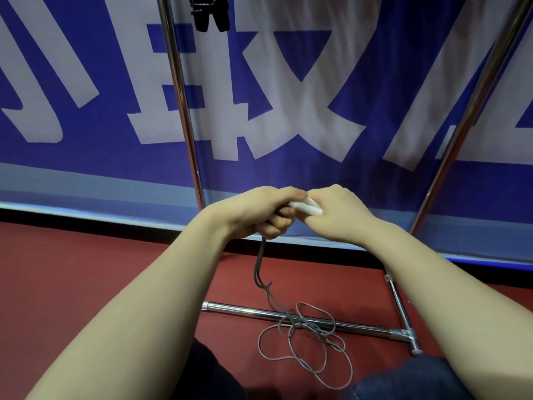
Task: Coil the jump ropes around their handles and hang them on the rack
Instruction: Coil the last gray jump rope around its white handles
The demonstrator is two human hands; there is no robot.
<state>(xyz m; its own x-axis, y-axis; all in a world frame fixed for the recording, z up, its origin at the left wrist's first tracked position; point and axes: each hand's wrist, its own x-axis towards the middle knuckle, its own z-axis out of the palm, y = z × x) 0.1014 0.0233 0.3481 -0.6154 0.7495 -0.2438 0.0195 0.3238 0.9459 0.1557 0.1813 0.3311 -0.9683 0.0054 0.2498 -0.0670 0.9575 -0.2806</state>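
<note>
- Chrome tubing forms the left upright (184,111) of the rack, and a black rope (209,13), already bundled, is hung high up just beside it; that part of the task is judged done.
- The left hand (259,215) is clamped, fingers curled, around the white handles (305,207) and the top of the grey cord (259,255). The pair is probably held together this way so it can serve as a core for winding.
- The handles are kept level between the two hands, well above the floor, in front of the blue banner (86,157).
- The right hand (337,215) is closed over the handles' right end. Its fingers are mostly hidden, so the hold is judged, not plainly seen.
- The cord is left hanging from the left fist, and its slack is piled in loose loops on the red floor (86,269), across the rack's base bar (245,310). No winding is seen yet.
- The right upright (474,111) is set leaning at the far right.
</note>
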